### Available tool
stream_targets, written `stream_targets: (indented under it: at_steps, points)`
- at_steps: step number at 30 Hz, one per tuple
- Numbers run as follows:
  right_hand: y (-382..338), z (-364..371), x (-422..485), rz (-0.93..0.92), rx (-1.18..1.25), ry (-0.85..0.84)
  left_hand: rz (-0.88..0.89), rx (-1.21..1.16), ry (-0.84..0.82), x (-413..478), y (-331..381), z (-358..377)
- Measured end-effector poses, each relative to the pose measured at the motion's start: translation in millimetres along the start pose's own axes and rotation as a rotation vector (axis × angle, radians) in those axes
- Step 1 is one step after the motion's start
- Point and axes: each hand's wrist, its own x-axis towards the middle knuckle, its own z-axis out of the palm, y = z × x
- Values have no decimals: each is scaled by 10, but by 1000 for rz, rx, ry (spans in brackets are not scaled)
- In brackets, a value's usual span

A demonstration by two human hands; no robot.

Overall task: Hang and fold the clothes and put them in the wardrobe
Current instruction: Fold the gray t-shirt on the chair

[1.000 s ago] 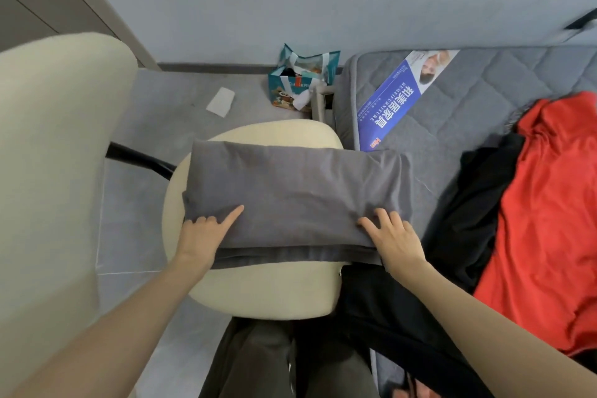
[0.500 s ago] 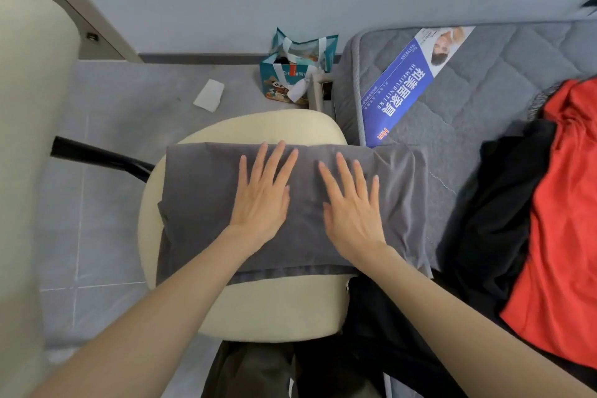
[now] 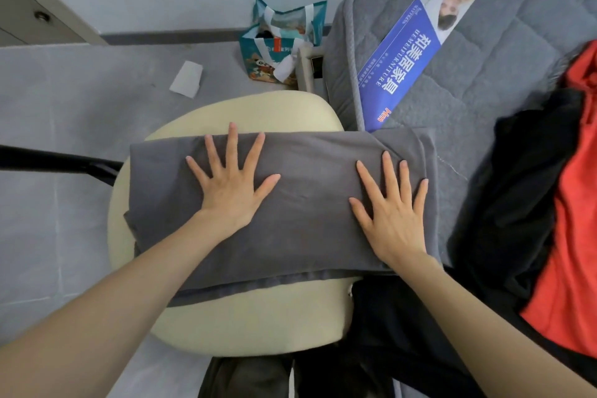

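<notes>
Cream chair seat [image 3: 258, 326] is being used as the folding table. Left hand [image 3: 231, 191] and right hand [image 3: 392, 220] are pressed flat, fingers spread, on the grey garment [image 3: 307, 197] laid across it (possibly trousers, hard to tell). Smoothing's being done; another fold is called for next, then the clothes pile [image 3: 533, 203] right of the seat.

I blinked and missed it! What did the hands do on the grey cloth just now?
Both hands left the near edge of the grey cloth, came flat onto its middle, then slid apart: the left hand leftward, the right hand toward the right end. They press flat, gripping nothing. The cloth stayed folded on the chair seat; the red garment and black garment stayed on the mattress.
</notes>
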Motion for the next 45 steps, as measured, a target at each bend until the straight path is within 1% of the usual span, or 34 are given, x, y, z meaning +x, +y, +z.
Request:
stream_targets:
  at_steps: [2, 4, 6, 7, 10, 13, 16, 18, 20, 23, 25, 27, 30, 31, 32, 34, 36, 38, 40, 42, 45]
  points:
    - [-60, -51, -120, -6, 64, 15, 133, 30, 55, 92, 122, -159]
    - [-106, -76, -251, -72, 49, 9, 246, -11, 116, 225, 237, -317]
    - [-118, -102, -330, -150, -32, -59, 258, -123, 136, 342, 307, -418]
    - [-114, -125, -327, -178, -70, -106, 239, -152, 127, 384, 316, -444]
    - [-111, -169, -252, -221, -158, -204, 197, -135, 53, 428, 271, -460]
    - [-176, -178, -214, -220, -173, -217, 154, -189, 12, 357, 165, -430]
    - [-225, -173, -168, -271, -213, -192, 56, -268, -74, 235, 3, -400]
    - [-261, -201, -70, -328, -233, -117, -27, -355, -122, 130, -125, -360]
    - [-330, -254, 77, -367, -241, -46, -125, -408, -128, -11, -230, -300]
    - [-470, -325, 291, -419, -303, -17, -270, -417, -138, -245, -331, -212]
    - [-541, -373, 429, -408, -305, -9, -333, -460, -203, -359, -393, -172]
    - [-593, -404, 537, -388, -269, -24, -341, -486, -268, -455, -424, -141]
    - [-658, -372, 490, -396, -185, -31, -276, -357, -338, -582, -365, -92]
    - [-662, -352, 402, -367, -119, 1, -284, -353, -331, -607, -339, -78]
    - [-646, -332, 288, -313, -26, 47, -312, -402, -308, -614, -317, -76]
    - [-552, -270, 34, -181, 151, 123, -384, -590, -195, -560, -292, -120]
    - [-416, -168, -210, -96, 219, 116, -397, -733, -114, -448, -279, -188]
    - [-314, -63, -398, 11, 332, 64, -364, -788, -154, -337, -264, -248]
    - [-297, -5, -499, 184, 540, 24, -322, -812, -206, -246, -240, -277]
    - [-342, 27, -513, 304, 709, 38, -299, -850, -235, -205, -212, -272]
    - [-440, -20, -437, 415, 759, 26, -311, -855, -216, -209, -196, -206]
